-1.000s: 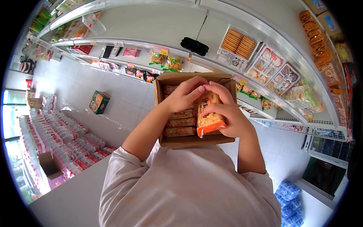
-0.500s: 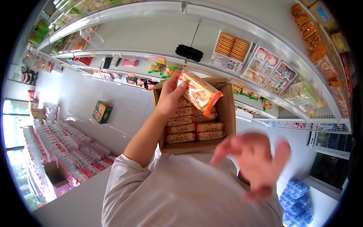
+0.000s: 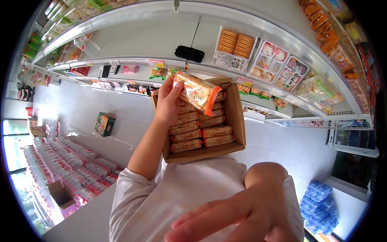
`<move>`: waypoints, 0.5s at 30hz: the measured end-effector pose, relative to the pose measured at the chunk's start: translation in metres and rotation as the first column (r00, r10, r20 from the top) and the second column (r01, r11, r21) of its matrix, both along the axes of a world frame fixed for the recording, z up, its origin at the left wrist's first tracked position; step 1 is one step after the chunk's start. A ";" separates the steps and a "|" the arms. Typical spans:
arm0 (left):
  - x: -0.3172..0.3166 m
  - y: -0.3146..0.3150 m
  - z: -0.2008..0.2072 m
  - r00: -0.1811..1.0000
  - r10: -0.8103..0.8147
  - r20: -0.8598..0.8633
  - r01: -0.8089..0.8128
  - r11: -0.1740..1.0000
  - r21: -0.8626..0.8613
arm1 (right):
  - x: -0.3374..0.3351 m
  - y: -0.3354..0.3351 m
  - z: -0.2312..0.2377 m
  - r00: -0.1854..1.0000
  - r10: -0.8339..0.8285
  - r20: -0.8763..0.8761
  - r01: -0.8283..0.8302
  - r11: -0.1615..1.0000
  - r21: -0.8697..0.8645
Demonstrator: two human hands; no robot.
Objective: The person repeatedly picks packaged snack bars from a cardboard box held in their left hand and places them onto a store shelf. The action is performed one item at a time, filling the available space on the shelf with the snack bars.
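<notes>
L hand [image 3: 166, 104]: fingers closed on one wrapped snack pack [image 3: 197, 92], thumb on top at the pack's L end; pack held aslant above far part of open cardboard carton [image 3: 238, 121], orange end pointing R and toward wearer; R hand [image 3: 238, 213]: close to cam., in front of pale shirt [image 3: 201, 181], well apart from pack and carton; its fingers stretched out and partly spread, nothing seen in grip, palm side hidden.

Carton: near edge by shirt front; similar small packs [image 3: 217, 131] inside in two columns, approx. side by side, far ones partly covered by held pack.

Surroundings: shelf [image 3: 141, 36] beyond carton, w/ black item [image 3: 189, 53], biscuit pkg. [image 3: 236, 43] and two clear-topped trays [image 3: 268, 60] to R of it; green box [image 3: 105, 124] on floor [image 3: 133, 117], L side; wrapped bottle packs [image 3: 68, 161] stacked far L; blue bundles [image 3: 318, 205] lower R.
</notes>
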State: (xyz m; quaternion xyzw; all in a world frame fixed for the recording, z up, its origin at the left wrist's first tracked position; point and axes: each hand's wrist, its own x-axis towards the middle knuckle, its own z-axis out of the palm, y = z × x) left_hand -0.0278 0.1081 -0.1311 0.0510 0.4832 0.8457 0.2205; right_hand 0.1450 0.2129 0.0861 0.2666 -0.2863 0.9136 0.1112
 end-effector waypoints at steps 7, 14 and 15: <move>-0.001 0.001 0.004 1.000 -0.019 0.012 0.019 1.000 -0.021 | 0.000 0.006 -0.004 0.999 0.025 -0.042 -0.022 0.998 0.065; -0.003 0.002 0.005 1.000 -0.002 0.022 0.004 0.999 -0.054 | -0.006 0.012 -0.003 0.996 0.021 -0.084 -0.010 0.991 0.133; -0.003 0.002 0.004 1.000 -0.011 0.025 0.012 0.998 -0.055 | -0.006 0.013 -0.003 0.996 0.020 -0.091 -0.007 0.990 0.141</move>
